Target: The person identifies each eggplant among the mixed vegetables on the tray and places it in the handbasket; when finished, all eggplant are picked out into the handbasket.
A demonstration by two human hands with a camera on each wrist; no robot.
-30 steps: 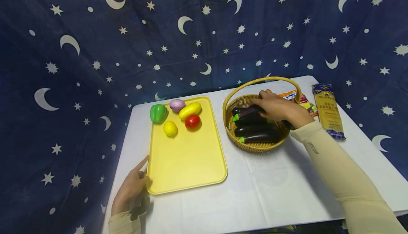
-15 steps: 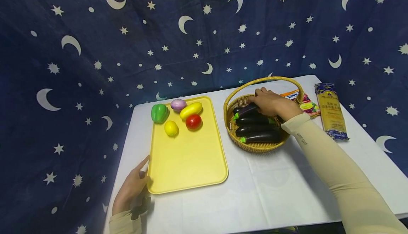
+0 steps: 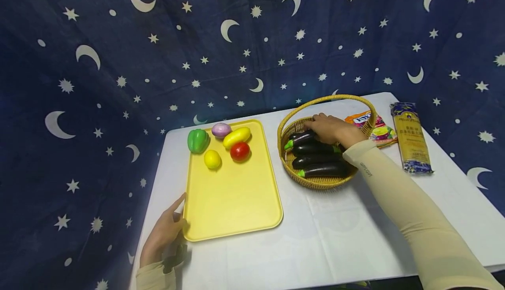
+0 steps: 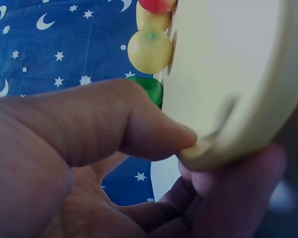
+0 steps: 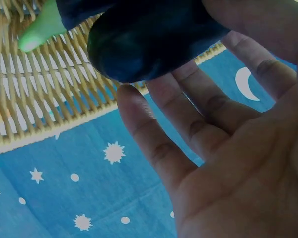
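Observation:
My left hand [image 3: 162, 233] grips the left edge of a yellow tray [image 3: 232, 198]; in the left wrist view the thumb [image 4: 159, 134] lies over the rim and fingers are beneath it. My right hand [image 3: 330, 130] reaches into a wicker basket [image 3: 315, 185] and holds a dark eggplant [image 3: 303, 138] at the back. In the right wrist view the thumb lies on one side of an eggplant [image 5: 139, 44] and the fingertips touch its other side. Several more eggplants [image 3: 321, 170] lie side by side in the basket, their right ends partly hidden.
On the tray's far half are a green bell pepper [image 3: 198, 141], a lemon [image 3: 212, 159], a purple onion-like vegetable [image 3: 221, 130], a yellow oblong fruit [image 3: 237, 137] and a tomato [image 3: 240, 151]. Right of the basket lie a candy bag [image 3: 380, 134] and a pasta packet [image 3: 412, 138].
My right hand has moved slightly left with the eggplant, which now lies lower at the back of the basket. My left hand stays on the tray edge.

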